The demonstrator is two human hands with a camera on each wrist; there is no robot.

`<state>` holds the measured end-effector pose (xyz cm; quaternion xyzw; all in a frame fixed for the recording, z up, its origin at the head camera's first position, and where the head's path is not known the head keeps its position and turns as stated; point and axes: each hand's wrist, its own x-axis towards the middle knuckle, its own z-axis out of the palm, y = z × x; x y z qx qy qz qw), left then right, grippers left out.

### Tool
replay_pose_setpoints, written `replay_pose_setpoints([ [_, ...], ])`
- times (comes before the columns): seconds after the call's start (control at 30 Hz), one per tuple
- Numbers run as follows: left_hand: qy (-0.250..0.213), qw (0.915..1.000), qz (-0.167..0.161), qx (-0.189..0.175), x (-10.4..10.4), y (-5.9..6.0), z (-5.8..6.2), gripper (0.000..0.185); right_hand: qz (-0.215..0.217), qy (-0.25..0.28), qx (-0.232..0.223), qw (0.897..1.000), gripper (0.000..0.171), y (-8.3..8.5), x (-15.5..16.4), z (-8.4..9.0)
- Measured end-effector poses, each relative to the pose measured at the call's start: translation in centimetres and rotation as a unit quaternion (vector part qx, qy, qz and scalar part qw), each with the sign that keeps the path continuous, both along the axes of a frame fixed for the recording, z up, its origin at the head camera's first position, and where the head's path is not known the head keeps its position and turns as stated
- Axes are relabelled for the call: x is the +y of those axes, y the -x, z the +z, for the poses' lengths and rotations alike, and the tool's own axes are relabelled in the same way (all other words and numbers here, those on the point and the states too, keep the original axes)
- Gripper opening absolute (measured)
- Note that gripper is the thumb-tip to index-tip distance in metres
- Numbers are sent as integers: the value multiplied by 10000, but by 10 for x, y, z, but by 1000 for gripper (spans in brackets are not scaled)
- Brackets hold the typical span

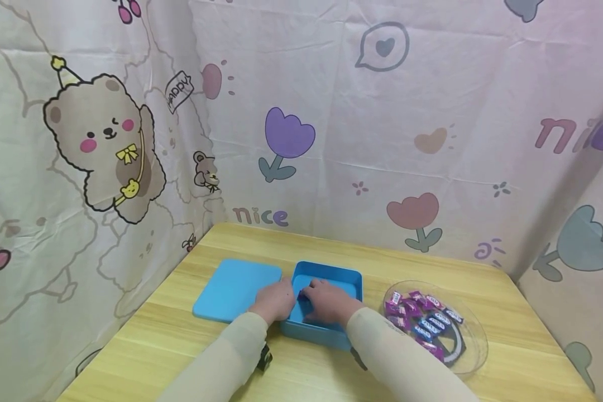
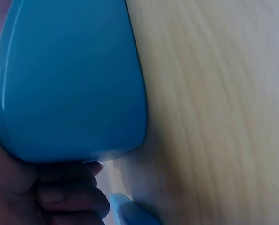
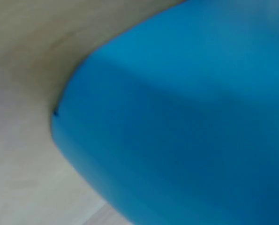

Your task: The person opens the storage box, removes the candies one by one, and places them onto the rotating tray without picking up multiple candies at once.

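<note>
An open blue box (image 1: 349,276) stands mid-table with its flat blue lid (image 1: 233,287) lying just left of it. My left hand (image 1: 273,300) is at the box's left wall, fingers curled over the rim. In the left wrist view the curled fingers (image 2: 69,197) show below the lid (image 2: 69,79), with a box corner (image 2: 130,213) beside them. My right hand (image 1: 329,301) lies palm down inside the box, its fingertips pinching a small purple candy (image 1: 301,296) near the left hand. The right wrist view is filled by the blurred blue box (image 3: 186,117).
A clear round plate (image 1: 474,346) with several purple and blue wrapped candies (image 1: 422,315) sits right of the box. The wooden table (image 1: 522,363) is closed in by a patterned cloth at the back and both sides. A small dark object (image 1: 264,357) lies under my left forearm.
</note>
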<state>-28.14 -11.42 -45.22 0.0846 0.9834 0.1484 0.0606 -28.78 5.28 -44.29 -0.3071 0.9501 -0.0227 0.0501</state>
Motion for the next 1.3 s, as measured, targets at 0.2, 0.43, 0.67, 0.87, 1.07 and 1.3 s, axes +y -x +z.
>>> replay_pose_setpoints([
  [0.2, -224, 9996, 130, -116, 0, 0, -1, 44, 278, 138, 159, 9994, 18, -2, 7, -1],
  [0.43, -240, 9995, 125, -140, 1, -2, 1, 46, 398, 295, 205, 9986, 12, -9, 16, 2],
  [0.67, -238, 9995, 155, -162, 1, -2, 2, 48, 471, 455, 498, 9966, 13, -15, 26, 12],
  [0.87, -238, 9996, 132, -36, 1, -2, -1, 42, 340, 635, 712, 9949, 13, -25, 41, 27],
  [1.07, -229, 9997, 83, 21, 1, -3, -3, 39, 266, 1031, 822, 9909, 14, -35, 72, 38],
  [1.3, -324, 9994, 125, -14, 0, -3, -1, 40, -78, 1162, 1237, 9855, 20, -41, 120, 56],
])
